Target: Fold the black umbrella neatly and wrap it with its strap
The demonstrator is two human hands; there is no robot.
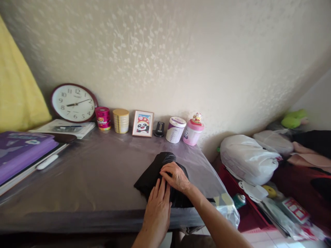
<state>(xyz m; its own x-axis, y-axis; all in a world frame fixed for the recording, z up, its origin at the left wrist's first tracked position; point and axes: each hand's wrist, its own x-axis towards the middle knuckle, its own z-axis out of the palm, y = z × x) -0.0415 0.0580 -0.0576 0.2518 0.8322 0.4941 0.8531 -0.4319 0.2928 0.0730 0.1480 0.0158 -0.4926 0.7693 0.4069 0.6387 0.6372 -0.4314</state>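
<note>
A crumpled piece of thin, slightly shiny black fabric (148, 175) lies near the front right part of the table; its exact kind I cannot tell. A narrow dark strap end sticks out from it on the right. My left hand (157, 203) rests on the fabric with its fingers stretched out and flat. Just above and to the right, my right hand (177, 176) has bent fingers drawn together on the fabric, the thumb and fingertips close to the left fingertips. What lies under both palms is hidden.
Along the wall stand a clock (73, 102), a pink can (102, 118), a yellow tin (121, 121), a framed panda picture (143, 124), a small black device (159, 129) and two tubs (176, 130). Purple books (26, 151) lie left. Bags (245, 156) crowd the right, beyond the plastic-covered table (98, 172).
</note>
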